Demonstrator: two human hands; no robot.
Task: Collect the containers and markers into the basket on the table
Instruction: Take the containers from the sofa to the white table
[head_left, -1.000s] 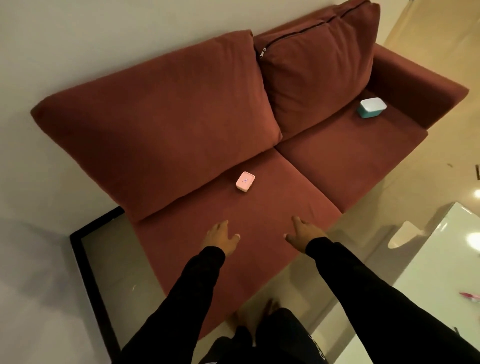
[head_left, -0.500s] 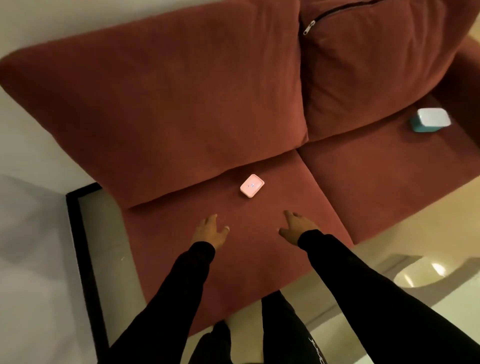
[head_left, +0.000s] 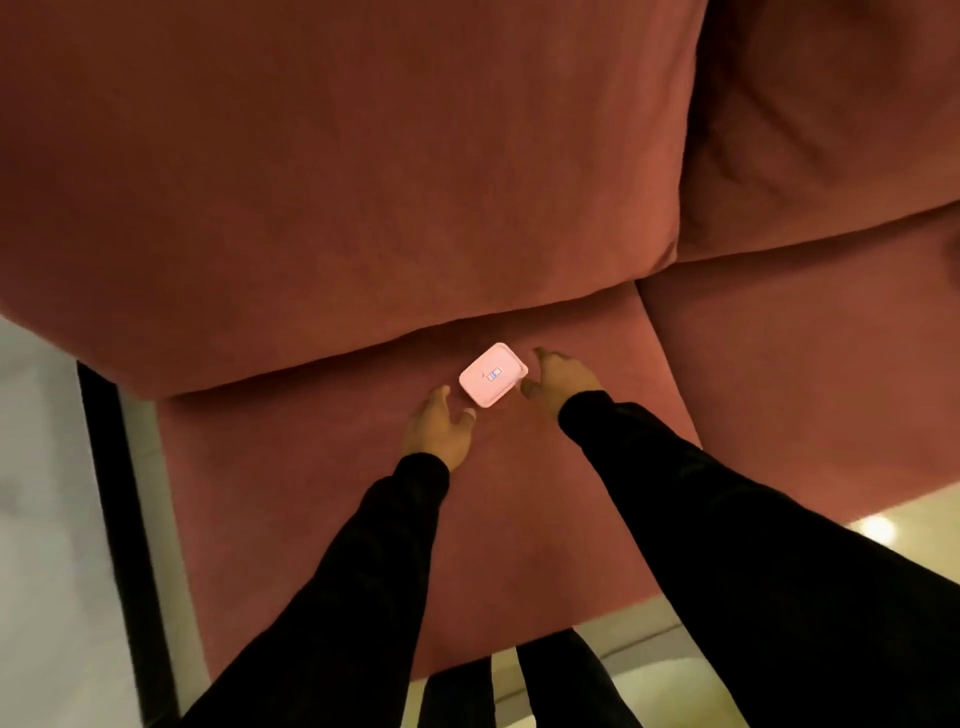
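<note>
A dark red sofa (head_left: 322, 171) filled the view, with a strip of pale floor (head_left: 47, 519) seen at the left. A small pink container (head_left: 492, 374) was found flat on the left seat cushion (head_left: 519, 519), near the back cushion. It was flanked by the left hand (head_left: 435, 431) and the right hand (head_left: 558, 376), both in black sleeves, fingers spread and released, nothing gripped; contact could not be confirmed.

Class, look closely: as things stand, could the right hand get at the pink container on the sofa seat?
Probably yes. The right hand is open beside the pink container, fingers at its right edge, and nothing lies between them on the sofa seat. The left hand flanks the other side.
</note>
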